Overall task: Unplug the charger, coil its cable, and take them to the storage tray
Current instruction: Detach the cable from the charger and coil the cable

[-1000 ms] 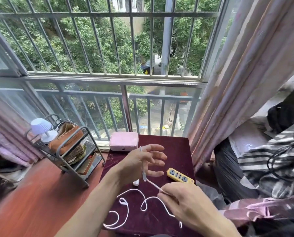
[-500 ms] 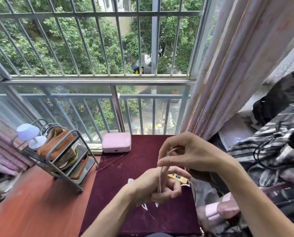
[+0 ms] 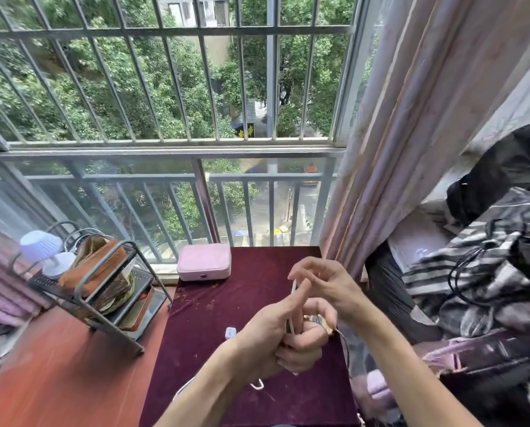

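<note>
My left hand (image 3: 280,340) is closed around turns of the white charger cable (image 3: 292,322) above the dark red table (image 3: 226,303). My right hand (image 3: 325,288) is just above and to the right, its fingers pinching the cable's upper run near my left index finger. A short white loop of cable hangs below my left wrist. The small white charger plug (image 3: 230,333) lies on the table cloth just left of my left hand. The yellow power strip is almost wholly hidden behind my hands.
A pink case (image 3: 204,261) sits at the table's far edge by the window railing. A metal shelf rack (image 3: 103,291) with a brown bag and a small white lamp (image 3: 46,251) stands to the left. Curtains and piled clothes (image 3: 488,272) crowd the right side.
My left hand has gathered more cable, so the loose loops that lay on the table are mostly gone. My right hand has shifted a little lower and rightward beside the left.
</note>
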The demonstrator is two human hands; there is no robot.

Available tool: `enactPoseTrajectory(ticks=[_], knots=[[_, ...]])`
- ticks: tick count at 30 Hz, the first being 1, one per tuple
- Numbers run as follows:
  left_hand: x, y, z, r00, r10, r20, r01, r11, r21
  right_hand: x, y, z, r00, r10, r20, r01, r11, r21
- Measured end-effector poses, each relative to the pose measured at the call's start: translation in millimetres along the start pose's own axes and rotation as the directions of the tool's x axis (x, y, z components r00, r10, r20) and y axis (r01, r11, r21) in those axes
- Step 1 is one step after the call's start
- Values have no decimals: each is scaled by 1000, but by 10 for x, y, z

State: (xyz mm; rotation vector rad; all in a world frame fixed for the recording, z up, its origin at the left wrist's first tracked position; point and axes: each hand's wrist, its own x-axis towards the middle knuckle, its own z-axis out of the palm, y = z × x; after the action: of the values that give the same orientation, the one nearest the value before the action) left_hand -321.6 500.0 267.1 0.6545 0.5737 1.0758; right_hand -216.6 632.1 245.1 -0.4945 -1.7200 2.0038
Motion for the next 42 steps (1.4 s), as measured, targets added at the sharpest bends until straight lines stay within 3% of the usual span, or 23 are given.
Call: enactPoseTrajectory(ticks=[2,3,6,10,15,18,23,26,30,34,37,42], knots=[[35,23,11,999,52,-6,-52,998,-23,-71,175,45,1000,28,7,-28,999,-36],[53,28,7,997,75,-22,-76,997,-24,-110,319,72,999,48,-12,-49,990,-133],[97,34,-57,985,132,-108,-134,991,-18,-260,579,244,974,142,-177,-185,948,-261],[97,66,-278,963,149,-223,-146,989,31,-359,841,408,963,56,-265,-120,966,-231],[73,86,-568,929,160,-335,-176,984,-18,-536,984,394,990,97,-101,-129,908,-398],[57,56,-677,899,144,-413,-159,987,-3,-613,927,430,991,102,-85,-131,846,-517],[-25,43,-793,855,135,-501,-137,990,34,-714,657,447,993,113,16,-62,657,-752],[-107,42,-820,840,108,-531,-51,991,121,-750,415,439,994,81,75,17,561,-828],[-171,-10,-779,873,12,-488,80,983,168,-697,-27,392,988,27,152,124,449,-885],[-182,-16,-655,932,-98,-350,192,950,247,-550,-446,276,973,-3,229,215,365,-906],[-152,-26,-517,963,-124,-239,198,928,317,-406,-614,192,960,29,278,240,425,-873],[-101,-107,-282,979,-154,-135,190,930,315,-137,-658,18,955,32,295,195,682,-705]])
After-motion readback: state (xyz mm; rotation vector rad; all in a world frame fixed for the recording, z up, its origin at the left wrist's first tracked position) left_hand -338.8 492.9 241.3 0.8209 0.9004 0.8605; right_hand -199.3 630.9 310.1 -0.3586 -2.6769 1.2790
